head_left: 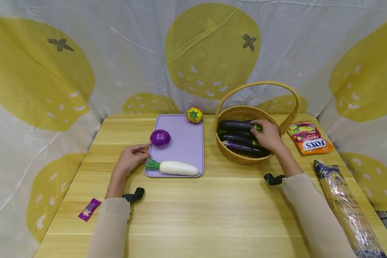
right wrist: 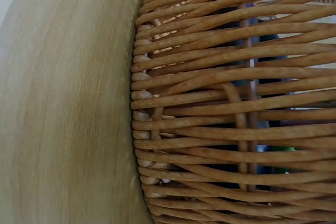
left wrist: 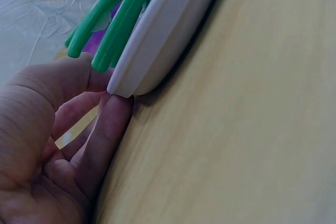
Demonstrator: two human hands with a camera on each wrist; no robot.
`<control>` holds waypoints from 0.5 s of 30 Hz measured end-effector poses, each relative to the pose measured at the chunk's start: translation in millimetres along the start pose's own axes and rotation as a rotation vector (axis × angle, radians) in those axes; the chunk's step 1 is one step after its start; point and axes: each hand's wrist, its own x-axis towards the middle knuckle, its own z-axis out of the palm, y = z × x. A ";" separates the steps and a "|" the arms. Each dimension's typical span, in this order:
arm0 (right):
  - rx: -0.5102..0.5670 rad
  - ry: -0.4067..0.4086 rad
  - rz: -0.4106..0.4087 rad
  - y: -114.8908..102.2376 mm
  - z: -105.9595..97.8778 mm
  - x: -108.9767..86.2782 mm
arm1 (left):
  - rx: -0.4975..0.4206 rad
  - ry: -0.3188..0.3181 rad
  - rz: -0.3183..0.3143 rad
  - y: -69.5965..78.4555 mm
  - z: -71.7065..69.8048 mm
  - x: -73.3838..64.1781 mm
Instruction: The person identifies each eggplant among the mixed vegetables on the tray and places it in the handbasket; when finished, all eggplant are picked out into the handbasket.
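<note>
My left hand (head_left: 132, 157) pinches the left edge of a lilac tray (head_left: 184, 147); in the left wrist view the thumb lies on the rim and a finger under it. On the tray are a purple onion (head_left: 160, 138), a white radish (head_left: 177, 168) with green stalks, and a yellow-red fruit or vegetable (head_left: 194, 115) with a green top at the far right corner. Inside the wicker basket (head_left: 237, 157), my right hand (head_left: 267, 136) grips an eggplant (head_left: 233, 125) near its green stem end. Other eggplants (head_left: 245, 149) lie beside it. Basket weave hides this hand in the right wrist view.
The basket's tall handle (head_left: 261, 83) arches over the eggplants. To its right lie an orange-red FOX'S bag (head_left: 311, 138) and a long clear-wrapped package (head_left: 345, 204). A small purple packet (head_left: 89, 209) lies at the left. A lemon-print cloth (head_left: 142, 53) hangs behind the wooden table.
</note>
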 end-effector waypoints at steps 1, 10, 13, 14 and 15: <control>0.000 0.003 0.002 0.2 0.6 1.1 | 0.004 0.002 0.003 -0.4 0.2 0.1; 0.006 0.025 0.036 3.6 -0.6 -0.2 | -0.001 -0.008 0.026 -0.1 2.5 3.4; 0.008 0.033 0.026 3.8 -4.2 -2.8 | -0.002 -0.020 0.011 3.6 2.2 3.3; 0.012 0.039 0.020 4.1 -5.3 -3.6 | 0.001 -0.023 0.010 3.8 1.8 3.4; 0.013 0.046 0.012 4.1 -6.8 -4.9 | 0.001 -0.023 0.006 4.1 1.5 3.4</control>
